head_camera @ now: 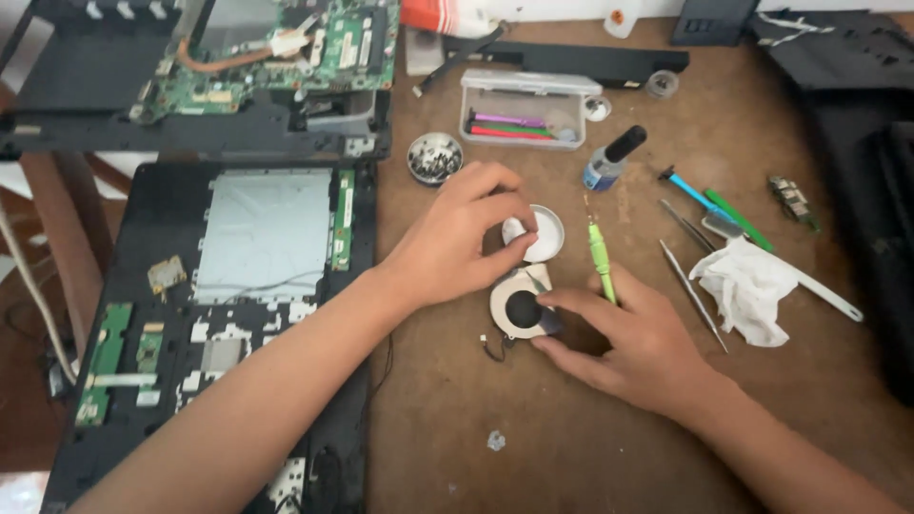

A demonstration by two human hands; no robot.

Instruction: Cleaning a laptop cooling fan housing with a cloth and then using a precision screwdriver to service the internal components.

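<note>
A small round cooling fan [519, 306] with a black hub lies on the brown table. My right hand [624, 338] rests on its right side, fingers pinching the fan's edge, with a green-handled tool [600, 259] lying just above the hand. My left hand [457, 238] hovers just above the fan, fingertips pinched on a small white piece [513, 229] over a round white lid [545, 232].
An opened black laptop base [219, 314] lies at the left, with a green motherboard [286, 48] behind it. A dish of screws [434, 158], a clear tool box [526, 109], a small bottle [609, 160], tweezers [693, 290], a crumpled white cloth [747, 286] surround the hands.
</note>
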